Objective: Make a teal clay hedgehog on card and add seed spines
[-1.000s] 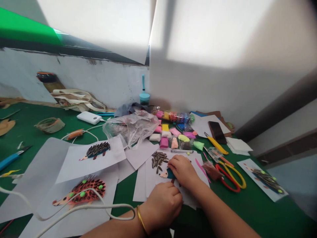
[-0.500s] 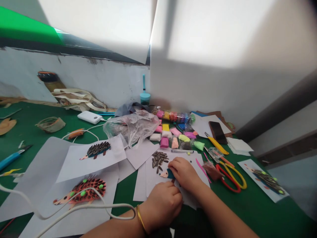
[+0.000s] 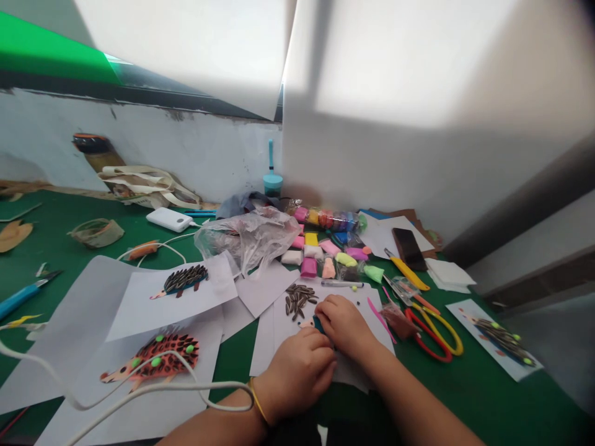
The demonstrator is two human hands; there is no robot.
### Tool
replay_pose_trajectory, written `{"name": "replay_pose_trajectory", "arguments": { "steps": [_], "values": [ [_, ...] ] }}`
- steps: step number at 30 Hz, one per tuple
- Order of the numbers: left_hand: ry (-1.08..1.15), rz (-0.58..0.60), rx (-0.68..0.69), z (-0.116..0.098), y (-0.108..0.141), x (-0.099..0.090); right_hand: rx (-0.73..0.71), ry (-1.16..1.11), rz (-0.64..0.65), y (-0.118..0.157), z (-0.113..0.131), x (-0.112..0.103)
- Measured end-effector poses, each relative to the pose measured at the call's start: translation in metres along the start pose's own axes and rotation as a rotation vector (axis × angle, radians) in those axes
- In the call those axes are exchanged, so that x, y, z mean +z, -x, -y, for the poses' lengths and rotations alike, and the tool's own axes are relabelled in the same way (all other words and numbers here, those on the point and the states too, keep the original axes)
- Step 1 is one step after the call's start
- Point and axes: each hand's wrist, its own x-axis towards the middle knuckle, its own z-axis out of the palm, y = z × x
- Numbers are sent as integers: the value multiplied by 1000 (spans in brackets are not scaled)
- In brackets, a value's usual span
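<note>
On a white sheet point(image 3: 263, 350) lies a clay hedgehog point(image 3: 307, 323) with a pale face and a dark blue body, mostly covered by my hands. My left hand point(image 3: 300, 364), with a yellow bangle at the wrist, curls over its lower part, fingers closed and their tips hidden. From the right, my right hand point(image 3: 346, 325) reaches onto the blue body, its fingers bent together; whatever is between them cannot be made out. A pile of striped sunflower seeds point(image 3: 300, 300) sits just beyond my hands. Near it are a pen point(image 3: 343, 284) and a tiny green clay ball point(image 3: 354, 288).
Finished seed hedgehogs lie on a left sheet point(image 3: 139, 316) and a right card point(image 3: 486, 353). Clay packets point(image 3: 308, 267) and a plastic bag point(image 3: 253, 238) stand behind. Scissors point(image 3: 430, 347), a yellow cutter point(image 3: 409, 272) and a phone point(image 3: 409, 248) are right. A white cable point(image 3: 186, 389) crosses the left.
My left hand has shifted up and slightly left, now covering more of the hedgehog's face. My right hand stays in nearly the same place.
</note>
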Motion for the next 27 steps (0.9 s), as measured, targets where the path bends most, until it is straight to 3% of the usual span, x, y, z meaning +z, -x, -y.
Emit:
{"name": "replay_pose_trajectory", "arguments": {
  "steps": [5,8,19,27],
  "values": [
    [-140,-171,-234,17,-3,-12,-5,20,13,-2,1,0],
    [-278,-148,-336,23,-3,-13,2,24,26,-3,2,0],
    [-362,-14,-362,17,-7,-6,27,17,47,-4,6,-2],
    [-377,0,-362,18,-8,-5,23,-18,38,-3,5,-2]
  ]
}}
